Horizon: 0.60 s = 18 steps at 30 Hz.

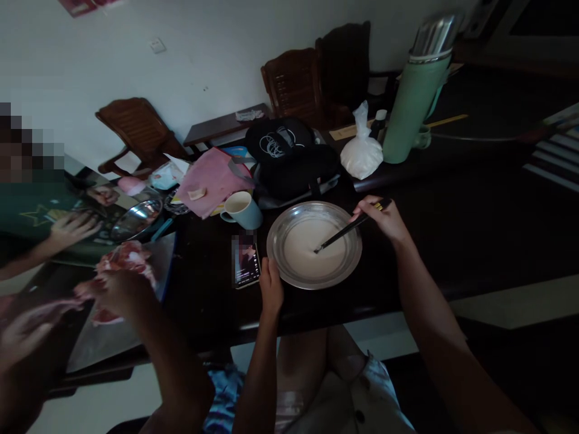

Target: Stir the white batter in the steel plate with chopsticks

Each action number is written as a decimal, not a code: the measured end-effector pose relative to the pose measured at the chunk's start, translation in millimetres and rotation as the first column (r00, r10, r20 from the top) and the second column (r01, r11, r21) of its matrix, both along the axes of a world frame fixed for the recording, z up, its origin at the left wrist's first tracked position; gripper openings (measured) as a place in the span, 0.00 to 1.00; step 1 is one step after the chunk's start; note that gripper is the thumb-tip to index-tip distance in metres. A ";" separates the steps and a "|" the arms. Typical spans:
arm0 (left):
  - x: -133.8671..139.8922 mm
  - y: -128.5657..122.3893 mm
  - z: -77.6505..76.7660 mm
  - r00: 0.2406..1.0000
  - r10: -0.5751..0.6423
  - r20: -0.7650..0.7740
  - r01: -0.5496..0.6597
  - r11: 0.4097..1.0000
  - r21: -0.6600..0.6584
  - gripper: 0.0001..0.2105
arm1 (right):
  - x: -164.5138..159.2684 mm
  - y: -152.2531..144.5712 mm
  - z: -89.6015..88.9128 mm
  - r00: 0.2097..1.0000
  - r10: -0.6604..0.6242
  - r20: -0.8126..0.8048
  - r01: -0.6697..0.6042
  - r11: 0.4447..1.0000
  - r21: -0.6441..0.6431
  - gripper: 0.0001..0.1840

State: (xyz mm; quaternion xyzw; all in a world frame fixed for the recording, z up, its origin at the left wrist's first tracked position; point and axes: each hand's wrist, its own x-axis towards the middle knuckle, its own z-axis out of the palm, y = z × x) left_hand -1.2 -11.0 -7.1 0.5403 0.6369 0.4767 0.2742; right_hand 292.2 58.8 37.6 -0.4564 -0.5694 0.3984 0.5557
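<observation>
At the near-left rim of the metal bowl (316, 283) on the bench (203, 289), the left hand (271, 286) rests, fingers together, grip unclear; steadying there should help slow, even stirring of the pale liquid (301, 244) inside. Beyond, over the bowl's right rim, the right hand (384, 218) pinches black chopsticks (346, 229).

Phone (246, 262) beside the left fingers (270, 272) — screen text (246, 279) too small to read; well left of them, a co-worker's blurred hand (27, 340).
</observation>
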 end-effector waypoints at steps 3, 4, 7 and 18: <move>-0.1 0.1 0.1 1.000 -0.011 0.009 0.011 1.000 -0.005 0.24 | -5.2 -0.8 -0.5 0.990 0.122 0.064 -0.123 0.992 0.008 0.18; 0.0 0.1 0.3 1.000 -0.016 0.013 0.016 1.000 -0.004 0.23 | -6.6 -0.5 -0.4 0.988 0.129 0.088 -0.132 0.991 0.025 0.18; 0.0 -0.1 0.6 1.000 -0.011 0.010 0.011 1.000 -0.002 0.23 | -5.6 1.5 0.2 0.996 0.035 0.080 -0.040 0.998 0.058 0.17; -2.3 1.6 -4.9 1.000 -0.003 -0.004 0.003 1.000 -0.009 0.23 | -7.2 -0.6 0.5 0.987 0.130 0.091 -0.133 0.991 0.026 0.18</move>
